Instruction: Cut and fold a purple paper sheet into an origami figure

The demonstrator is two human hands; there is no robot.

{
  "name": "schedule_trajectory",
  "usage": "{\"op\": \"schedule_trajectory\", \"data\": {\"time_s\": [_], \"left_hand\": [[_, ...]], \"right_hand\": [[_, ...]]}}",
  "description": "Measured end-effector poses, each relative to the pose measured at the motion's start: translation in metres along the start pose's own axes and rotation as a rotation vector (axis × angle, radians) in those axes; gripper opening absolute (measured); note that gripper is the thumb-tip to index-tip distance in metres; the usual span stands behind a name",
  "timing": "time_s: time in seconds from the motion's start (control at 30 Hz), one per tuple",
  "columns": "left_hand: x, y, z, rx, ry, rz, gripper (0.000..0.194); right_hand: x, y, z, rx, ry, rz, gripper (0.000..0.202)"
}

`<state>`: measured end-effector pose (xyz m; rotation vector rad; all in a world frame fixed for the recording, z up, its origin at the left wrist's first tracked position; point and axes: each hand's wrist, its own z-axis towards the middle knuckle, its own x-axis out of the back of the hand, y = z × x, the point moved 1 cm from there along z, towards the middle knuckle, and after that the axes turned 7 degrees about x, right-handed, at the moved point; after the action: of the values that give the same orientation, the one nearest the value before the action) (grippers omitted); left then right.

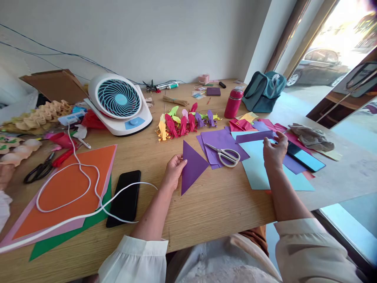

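Observation:
My left hand [174,169] pinches the left edge of a purple paper triangle [193,167], holding it just above the wooden table. My right hand [276,151] is at the right end of a narrow purple paper strip [253,136], its thumb and fingers apart; whether they still touch the strip is hard to make out. Between the hands, scissors [226,155] with pale handles lie closed on several purple sheets [216,137]. Under the strip and my right hand is a light blue sheet [256,169].
Colourful paper shapes [182,122] sit mid-table, near a fan [119,102]. A red flask [234,103] and a teal bag [263,92] stand behind. One phone [304,156] lies right; another phone [125,196] lies left, crossed by a white cable [88,173] beside orange paper [70,188].

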<state>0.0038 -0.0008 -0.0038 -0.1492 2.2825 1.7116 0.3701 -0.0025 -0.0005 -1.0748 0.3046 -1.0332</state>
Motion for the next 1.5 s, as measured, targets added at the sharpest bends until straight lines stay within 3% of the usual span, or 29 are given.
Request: {"op": "schedule_trajectory", "data": {"time_s": [0.1, 0.2, 0.3, 0.47, 0.53, 0.6, 0.67, 0.93, 1.2, 1.37, 1.5], "left_hand": [[-0.001, 0.0, 0.001, 0.019, 0.027, -0.048, 0.044], [-0.001, 0.001, 0.001, 0.025, 0.054, -0.087, 0.045], [-0.001, 0.002, 0.001, 0.035, 0.082, -0.117, 0.048], [0.001, 0.006, 0.0, 0.058, 0.096, -0.158, 0.051], [0.001, 0.007, -0.001, 0.063, 0.107, -0.172, 0.052], [0.0, 0.008, -0.002, 0.07, 0.119, -0.18, 0.053], [-0.001, 0.009, -0.004, 0.086, 0.129, -0.18, 0.053], [-0.004, 0.011, -0.005, 0.119, 0.155, -0.127, 0.052], [0.0, 0.006, -0.001, 0.093, 0.116, -0.146, 0.048], [0.002, 0.004, 0.003, 0.096, 0.101, -0.162, 0.048], [0.002, 0.004, 0.001, 0.101, 0.078, -0.174, 0.051]], "right_hand": [[-0.008, -0.015, -0.015, 0.091, 0.01, -0.032, 0.041], [-0.017, -0.031, -0.03, 0.247, -0.113, -0.119, 0.037], [-0.015, -0.032, -0.031, 0.242, -0.116, -0.205, 0.036], [-0.001, -0.015, -0.015, 0.203, -0.054, -0.281, 0.039], [-0.003, -0.013, -0.014, 0.223, -0.129, -0.313, 0.041], [-0.011, -0.014, -0.017, 0.279, -0.323, -0.386, 0.046], [-0.022, -0.017, -0.024, 0.307, -0.437, -0.416, 0.049], [-0.062, -0.043, -0.038, 0.227, -0.669, -0.686, 0.069], [-0.081, -0.06, -0.026, 0.213, -0.753, -0.875, 0.05], [-0.077, -0.055, -0.016, 0.292, -0.766, -0.911, 0.037], [-0.067, -0.048, -0.002, 0.409, -0.691, -0.913, 0.028]]}}
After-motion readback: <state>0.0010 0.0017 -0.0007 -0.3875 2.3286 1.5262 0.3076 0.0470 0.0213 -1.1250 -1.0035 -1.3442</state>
